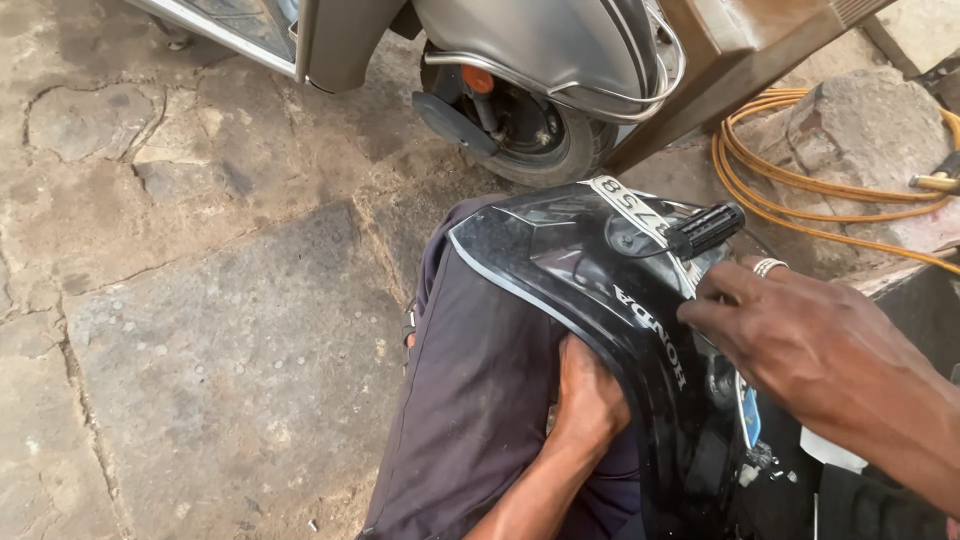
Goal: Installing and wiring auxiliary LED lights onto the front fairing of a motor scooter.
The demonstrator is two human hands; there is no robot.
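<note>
Black scooter body panel across the lap, long axis running away toward the grey scooter. Left hand beneath its edge, fingers hidden, grip impossible to tell. Right hand nearer the black screwdriver handle, fingers extended flat on the panel, grasping nothing.

One number plate: a narrow white rectangular strip with dark characters, fixed to the upper face of the black plastic panel. It runs diagonally from the panel's top edge down toward the right, and its lower part is hidden behind a black ribbed handle and the right hand.

One logo marking: white lettering printed directly on the glossy black panel, running lengthwise down its right side, just beside the right hand's fingertips.

One small blue tag: at the panel's lower right edge, below the right hand; its shape is partly hidden.
</note>
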